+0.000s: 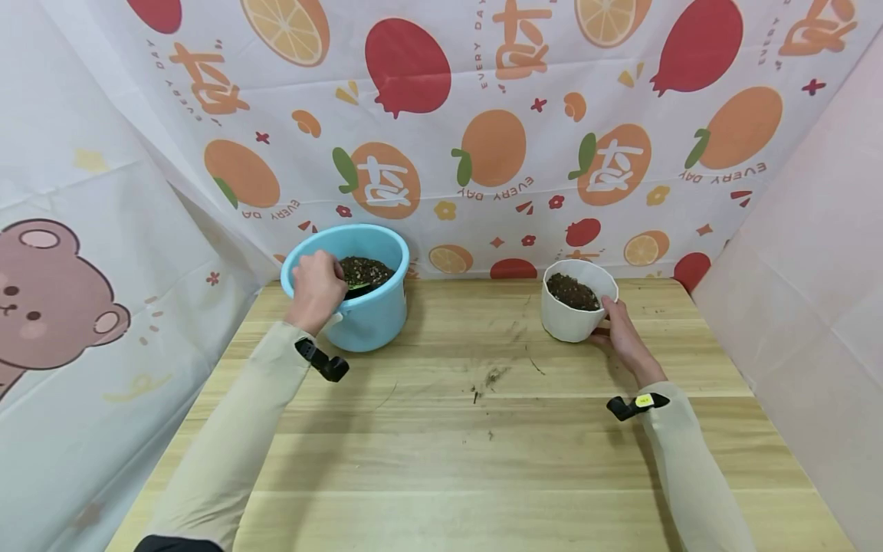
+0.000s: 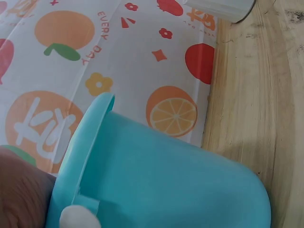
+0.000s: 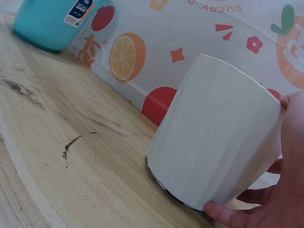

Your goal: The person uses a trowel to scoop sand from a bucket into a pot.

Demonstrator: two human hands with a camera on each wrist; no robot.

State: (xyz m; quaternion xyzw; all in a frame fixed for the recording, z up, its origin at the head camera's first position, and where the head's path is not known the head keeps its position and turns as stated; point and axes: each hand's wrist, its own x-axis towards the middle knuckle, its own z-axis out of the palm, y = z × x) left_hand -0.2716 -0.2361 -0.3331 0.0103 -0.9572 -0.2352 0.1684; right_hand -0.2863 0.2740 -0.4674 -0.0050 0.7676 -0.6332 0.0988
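A light blue bucket [image 1: 369, 326] with dark soil [image 1: 364, 271] in it stands at the back left of the table. My left hand [image 1: 319, 287] reaches over its near rim, fingers curled round a dark, green-edged trowel [image 1: 359, 290] at the soil; the handle is hidden by the hand. In the left wrist view the bucket's wall [image 2: 166, 175] fills the lower part. At the back right, my right hand [image 1: 626, 341] grips a white ribbed pot [image 1: 569, 326] partly filled with soil. In the right wrist view, fingers [image 3: 225, 214] touch the pot near its base, and the pot looks tilted.
Soil crumbs [image 1: 493, 377] and thin dark strands lie on the wooden table [image 1: 428, 475] between bucket and pot. A fruit-print cloth [image 1: 441, 153] hangs right behind both vessels. A pale cloth with a bear print [image 1: 55, 299] hangs at the left, another pale cloth [image 1: 814, 268] at the right.
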